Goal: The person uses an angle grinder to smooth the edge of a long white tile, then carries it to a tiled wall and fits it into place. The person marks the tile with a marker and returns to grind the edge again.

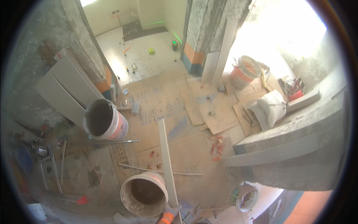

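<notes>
Board [167, 160], long and pale, clasped by left hand [172, 210]; right hand: cannot tell.

A: ok so what kind of place is this lol
B: building site, pretty sure. Inside of some home or building mid-fit-out. Check the wall [71, 26], raw grey and patchy.
A: could be a workshop?
B: nah, look through the doorway: pale floor [158, 61] with little markers dotted about, plus a laser level [174, 46] throwing a green line [154, 23] on the wall.
A: fair. And the near floor's under brown protective sheets [216, 115], scraps everywhere.
B: yep, plus a grubby mixing-type bucket [122, 128], a stuffed white sack [270, 110] and long flat panels [71, 80] leaning by the doorway.
</notes>
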A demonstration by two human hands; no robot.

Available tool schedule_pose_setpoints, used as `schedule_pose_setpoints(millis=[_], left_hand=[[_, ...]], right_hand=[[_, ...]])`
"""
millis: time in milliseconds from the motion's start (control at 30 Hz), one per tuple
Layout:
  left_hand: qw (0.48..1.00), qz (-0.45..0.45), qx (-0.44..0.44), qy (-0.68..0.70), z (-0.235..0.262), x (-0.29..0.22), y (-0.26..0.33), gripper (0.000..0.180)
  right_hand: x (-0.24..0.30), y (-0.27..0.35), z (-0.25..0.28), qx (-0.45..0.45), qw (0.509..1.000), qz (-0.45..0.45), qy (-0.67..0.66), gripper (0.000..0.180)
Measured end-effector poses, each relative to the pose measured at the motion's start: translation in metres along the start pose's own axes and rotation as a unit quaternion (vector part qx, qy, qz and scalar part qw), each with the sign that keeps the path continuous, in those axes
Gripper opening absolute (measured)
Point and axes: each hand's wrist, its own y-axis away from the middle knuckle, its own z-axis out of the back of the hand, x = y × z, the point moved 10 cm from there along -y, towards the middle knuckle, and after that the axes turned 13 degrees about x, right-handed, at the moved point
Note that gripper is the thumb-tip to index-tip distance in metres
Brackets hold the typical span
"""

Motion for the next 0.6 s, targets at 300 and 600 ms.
schedule_pose_setpoints(millis=[300,600], left_hand=[[0.961,-0.057,0.116,0.245,-0.104,-0.168,0.039,0.032],[0.881,-0.098,0.227,0.403,-0.127,-0.384,0.013,0.022]], right_hand=[[0.071,0.027,0.202,-0.106,0.990,0.037,0.086,0.045],[0.158,0.053,0.371,-0.196,0.963,0.061,0.176,0.040]])
